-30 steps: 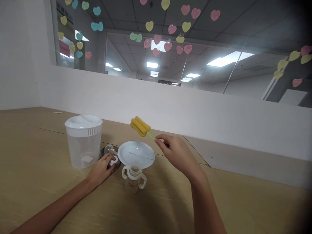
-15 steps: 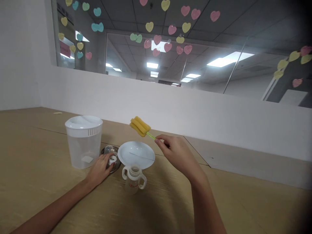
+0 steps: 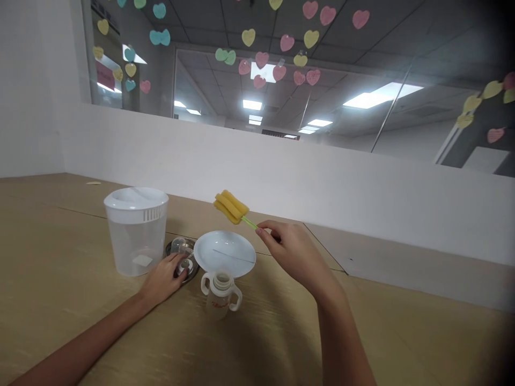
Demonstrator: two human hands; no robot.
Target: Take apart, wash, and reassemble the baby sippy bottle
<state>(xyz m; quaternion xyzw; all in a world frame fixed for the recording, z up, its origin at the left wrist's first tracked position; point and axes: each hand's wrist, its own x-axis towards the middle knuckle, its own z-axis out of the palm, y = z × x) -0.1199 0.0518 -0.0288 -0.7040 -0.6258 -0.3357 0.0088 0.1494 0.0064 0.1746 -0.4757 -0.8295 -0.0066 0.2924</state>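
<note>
My right hand [image 3: 287,249] pinches the thin green handle of a yellow sponge brush [image 3: 232,207], whose head hangs in the air behind the white bowl [image 3: 225,253]. My left hand [image 3: 164,276] reaches over a small round metal tray [image 3: 195,272], its fingers around a white ring-shaped bottle part [image 3: 185,265]. A clear dome-shaped cap [image 3: 178,246] is beside those fingertips on the tray. An uncapped baby bottle [image 3: 219,300] with two white handles and red lettering stands upright in front of the bowl.
A translucent bucket [image 3: 137,236] with a white lid stands left of the tray. A small flat yellowish piece [image 3: 94,183] lies at the table's back left. Behind the table [image 3: 120,343] is a white wall with a window bearing heart-shaped notes.
The view has shifted slightly. The white ring-shaped part under my left fingers shows at a slightly different angle. The brush stays in my right hand.
</note>
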